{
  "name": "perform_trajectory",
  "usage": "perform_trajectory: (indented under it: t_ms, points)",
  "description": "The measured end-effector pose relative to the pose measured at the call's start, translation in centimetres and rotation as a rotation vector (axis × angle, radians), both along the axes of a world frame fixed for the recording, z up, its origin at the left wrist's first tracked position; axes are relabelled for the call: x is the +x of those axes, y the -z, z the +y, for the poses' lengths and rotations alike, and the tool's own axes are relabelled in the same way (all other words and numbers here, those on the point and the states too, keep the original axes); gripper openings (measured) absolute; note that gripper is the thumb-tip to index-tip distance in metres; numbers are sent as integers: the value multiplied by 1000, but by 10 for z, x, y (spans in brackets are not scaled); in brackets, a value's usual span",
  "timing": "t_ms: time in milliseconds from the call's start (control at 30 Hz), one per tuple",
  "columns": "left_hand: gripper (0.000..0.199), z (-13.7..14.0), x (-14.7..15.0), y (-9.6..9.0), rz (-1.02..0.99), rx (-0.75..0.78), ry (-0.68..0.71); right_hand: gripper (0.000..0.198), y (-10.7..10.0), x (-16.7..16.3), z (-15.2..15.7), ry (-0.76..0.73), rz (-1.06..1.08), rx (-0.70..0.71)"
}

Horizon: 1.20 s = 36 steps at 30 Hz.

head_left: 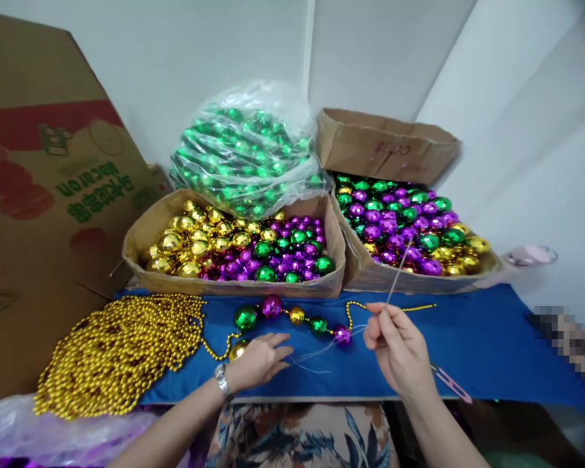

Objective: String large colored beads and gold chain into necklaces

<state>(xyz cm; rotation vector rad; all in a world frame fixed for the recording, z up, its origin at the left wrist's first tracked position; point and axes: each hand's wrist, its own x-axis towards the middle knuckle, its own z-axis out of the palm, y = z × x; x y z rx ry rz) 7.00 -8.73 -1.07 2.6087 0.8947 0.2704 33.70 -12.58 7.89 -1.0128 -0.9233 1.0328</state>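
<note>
My right hand (pixel 402 351) pinches a long thin needle (pixel 398 273), whose tip points up in front of the right box. Fine clear thread (pixel 316 354) trails across the blue cloth between my hands. My left hand (pixel 259 361), with a watch at the wrist, has its fingers stretched out over the cloth and partly covers a large gold ball (pixel 238 350). Beyond it lies a row of faceted balls: green (pixel 246 317), purple (pixel 272 306), gold (pixel 297 316), green (pixel 318 324) and purple (pixel 342 335). A gold bead chain (pixel 350 315) runs behind my right hand.
Gold bead chains (pixel 127 354) are heaped at left beside a large carton (pixel 34 195). Two cardboard boxes of balls, left (pixel 253 288) and right (pixel 390 144), stand behind, with a plastic bag of green balls (pixel 248 153). A pink-handled tool (pixel 453 385) lies right.
</note>
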Motion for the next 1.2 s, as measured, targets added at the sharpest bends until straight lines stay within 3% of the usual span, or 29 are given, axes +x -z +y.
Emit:
perform_trajectory:
  t_ms: [133,233,300,367,433,533,633,700,767,833,900,1067,1200]
  points:
    - [26,40,-13,-56,-294,46,-159,22,16,1,0,-35,-123,-2]
    - [30,99,-16,-87,-253,199,-379,24,26,0,-1,-74,-290,-7]
    - [36,142,-12,-92,23,125,-412,25,26,-3,-2,-111,-399,-7]
    - [38,177,-5,-85,236,-3,-339,25,21,-8,-2,-135,-468,5]
    - [45,201,4,-73,309,-87,-267,26,15,-12,-3,-142,-499,19]
    - [50,214,12,-64,307,-144,-219,28,12,-17,-7,-158,-540,14]
    - [57,202,9,-73,236,-124,-236,27,19,-20,-12,-172,-620,16]
    - [60,182,2,-86,-25,-170,-292,26,27,-22,-17,-178,-682,33]
    - [55,153,-4,-97,-497,-373,-350,25,34,-27,-21,-187,-729,47]
    - [48,120,-8,-102,-955,-673,-370,24,39,-32,-25,-195,-773,82]
    - [40,86,-9,-101,-1224,-913,-391,24,42,-37,-28,-197,-823,162]
    - [25,29,-5,-85,-1594,-1233,-557,24,47,-43,-37,-180,-913,304]
    - [27,8,4,-78,-1724,-1320,-672,23,53,-46,-51,-206,-958,299]
